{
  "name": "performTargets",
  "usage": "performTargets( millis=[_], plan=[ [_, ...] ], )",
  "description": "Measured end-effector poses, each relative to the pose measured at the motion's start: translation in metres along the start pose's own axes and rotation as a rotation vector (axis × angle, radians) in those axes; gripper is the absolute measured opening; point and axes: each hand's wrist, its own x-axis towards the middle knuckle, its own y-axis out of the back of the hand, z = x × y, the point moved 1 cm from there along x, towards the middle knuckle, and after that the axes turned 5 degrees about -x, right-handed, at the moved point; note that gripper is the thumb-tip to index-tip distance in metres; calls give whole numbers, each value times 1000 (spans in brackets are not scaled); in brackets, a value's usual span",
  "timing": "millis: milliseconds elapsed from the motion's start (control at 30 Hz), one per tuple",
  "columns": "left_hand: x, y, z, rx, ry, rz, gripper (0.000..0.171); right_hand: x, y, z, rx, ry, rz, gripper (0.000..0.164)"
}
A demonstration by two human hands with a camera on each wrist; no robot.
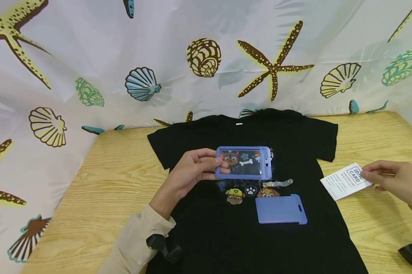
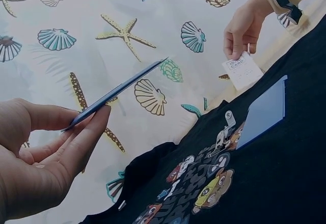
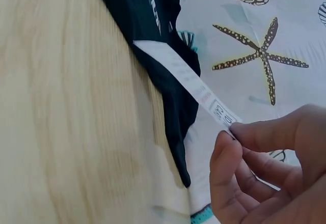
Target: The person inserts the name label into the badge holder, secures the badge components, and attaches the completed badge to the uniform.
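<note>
My left hand point(image 1: 195, 167) pinches the left end of a blue card holder frame point(image 1: 241, 177) with a see-through window, raised above a black T-shirt point(image 1: 206, 236). Seen edge-on in the left wrist view, the card holder frame point(image 2: 119, 89) looks thin. At the right, my right hand point(image 1: 394, 179) pinches a white paper card point(image 1: 344, 182) printed "ID/IC CARD" by its corner. In the right wrist view, thumb and forefinger hold the card point(image 3: 188, 79) above the table. A blue cover piece point(image 1: 279, 210) with a slot lies on the shirt. Beside it is a clear strap with a metal clip point(image 1: 277, 183).
The shirt lies spread on a wooden table point(image 1: 99, 190), its collar toward the back, with cartoon dog prints point(image 1: 234, 196) on the front. Behind the table hangs a white cloth point(image 1: 175, 34) with starfish and shells. Dark wrist devices point(image 1: 163, 245) sit on both arms.
</note>
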Motion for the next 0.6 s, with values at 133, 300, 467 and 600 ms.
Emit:
performTargets(
  millis=[133,300,467,600],
  plan=[
    [0,-1,0,14,-2,16,23,5,-4,-6,92,-6,14,39],
    [-1,-1,0,-3,-12,5,21,10,-2,-8,128,-18,54,43],
    [-1,0,0,-15,-24,-21,25,17,3,4,181,-49,75,46],
    [-1,-1,1,-12,-25,-26,29,16,6,-3,246,-41,70,46]
  ],
)
